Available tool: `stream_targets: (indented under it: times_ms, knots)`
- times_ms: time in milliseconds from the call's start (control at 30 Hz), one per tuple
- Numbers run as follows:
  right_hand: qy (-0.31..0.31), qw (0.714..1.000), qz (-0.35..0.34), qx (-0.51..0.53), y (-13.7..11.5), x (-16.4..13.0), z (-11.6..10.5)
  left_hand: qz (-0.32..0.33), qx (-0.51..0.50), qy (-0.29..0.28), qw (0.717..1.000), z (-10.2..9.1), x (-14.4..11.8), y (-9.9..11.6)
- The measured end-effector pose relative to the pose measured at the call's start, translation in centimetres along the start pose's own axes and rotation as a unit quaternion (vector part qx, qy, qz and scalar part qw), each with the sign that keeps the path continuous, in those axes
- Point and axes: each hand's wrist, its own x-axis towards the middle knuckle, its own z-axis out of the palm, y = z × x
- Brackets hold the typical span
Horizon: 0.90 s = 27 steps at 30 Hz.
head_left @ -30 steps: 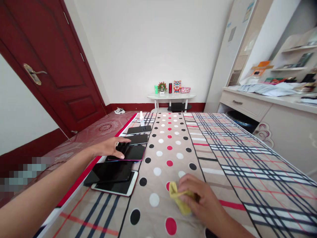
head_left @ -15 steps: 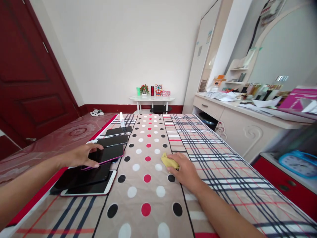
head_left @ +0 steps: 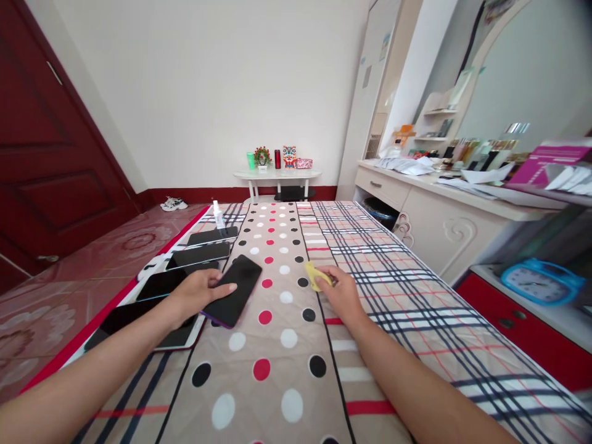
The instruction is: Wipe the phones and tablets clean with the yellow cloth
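Observation:
My left hand (head_left: pixel 198 293) grips a dark smartphone (head_left: pixel 237 290) with a purple edge, thumb on its screen, over the dotted strip of the bed cover. A yellow cloth (head_left: pixel 315 277) is pinched in my right hand (head_left: pixel 340 290), off to the right of the phone. Left of the dotted strip, several other devices lie in a row: a black phone (head_left: pixel 213 236), another phone (head_left: pixel 198 254) behind my left hand, and a white-framed tablet (head_left: pixel 192 340) nearest me, partly covered by my forearm. A clear spray bottle (head_left: pixel 218 217) with a white top stands beyond the row.
The patterned cover (head_left: pixel 259 382) spreads beneath my hands. Ahead, a small white table (head_left: pixel 277 174) holds a plant and a green cup. A dressing table (head_left: pixel 444 216) with papers stands right, near a blue clock (head_left: pixel 541 282). Shoes (head_left: pixel 174 203) lie on the floor at left.
My left hand has lifted the purple-edged phone out of the row and brought it right, turning it over the dotted strip. My right hand has raised the yellow cloth slightly.

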Motion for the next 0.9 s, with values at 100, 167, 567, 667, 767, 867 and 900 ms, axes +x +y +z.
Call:
stream_targets:
  times_ms: [100, 167, 567, 667, 767, 867, 900]
  knots:
    - [0.056, 0.994, 0.037, 0.081, 0.1, 0.3, -0.4, -0.013, -0.061, -0.051, 0.997, 5.5, -0.6, 0.1]
    - [0.058, 0.993, 0.04, 0.096, 0.2, 0.4, -0.6, 0.001, -0.075, -0.077, 0.994, 8.3, -0.4, 0.1]
    - [-0.085, 0.989, -0.065, -0.099, -0.5, -0.5, -0.1, 0.315, 0.414, -0.011, 0.854, 9.3, -1.6, -0.5]
    - [-0.198, 0.965, -0.14, -0.098, -2.3, -1.9, -0.1, 0.333, 0.405, -0.005, 0.852, 10.1, -1.7, -0.7]
    - [-0.26, 0.932, -0.213, -0.138, -3.5, -2.8, 0.0, 0.331, 0.393, -0.002, 0.858, 10.3, -1.4, -0.8]
    - [-0.246, 0.915, -0.237, -0.217, -3.3, -1.5, 0.1, 0.328, 0.387, -0.001, 0.862, 10.2, -1.0, -1.0]
    - [-0.232, 0.912, -0.233, -0.245, -2.9, -0.5, 0.2, 0.328, 0.386, 0.0, 0.862, 10.2, -0.9, -1.0]
